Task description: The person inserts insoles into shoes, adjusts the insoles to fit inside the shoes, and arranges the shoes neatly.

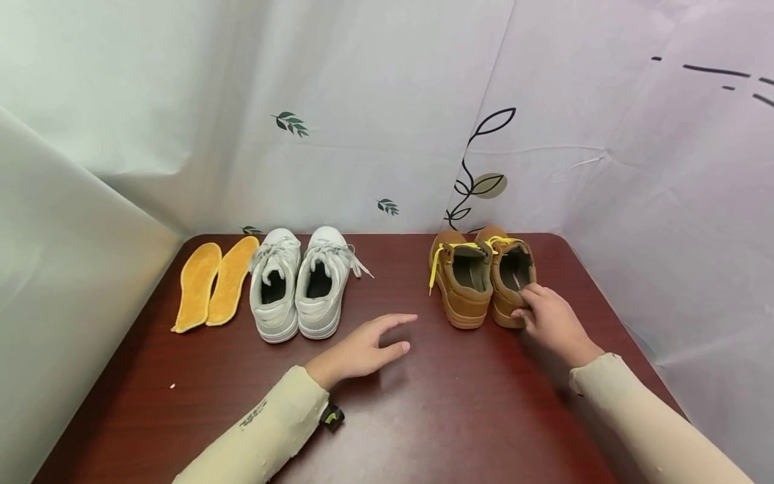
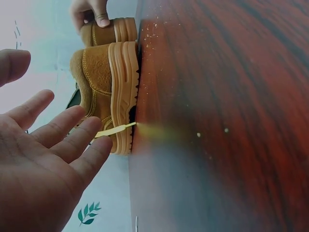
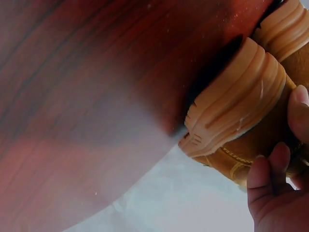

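Observation:
My right hand [image 1: 556, 324] grips the heel collar of the right-hand brown suede shoe [image 1: 503, 301], its thumb outside the heel. The right wrist view has this shoe's tan sole [image 3: 236, 99] close up, with the fingers along its side. Left of it stands the matching brown shoe [image 1: 464, 304], its yellow lace hanging over the side. Between the brown pair and a white pair, my left hand [image 1: 361, 348] is held over the table, fingers extended and thumb apart, holding nothing. Its spread fingers overlap the nearer brown shoe [image 2: 99, 72] in the left wrist view.
Two white sneakers, the left one [image 1: 275, 316] and the right one [image 1: 320, 312], stand side by side at the back left. Beside them lie two yellow fuzzy insoles [image 1: 196, 282]. Hanging white cloth [image 1: 363, 101] borders the dark red table [image 1: 423, 430] behind and at both sides.

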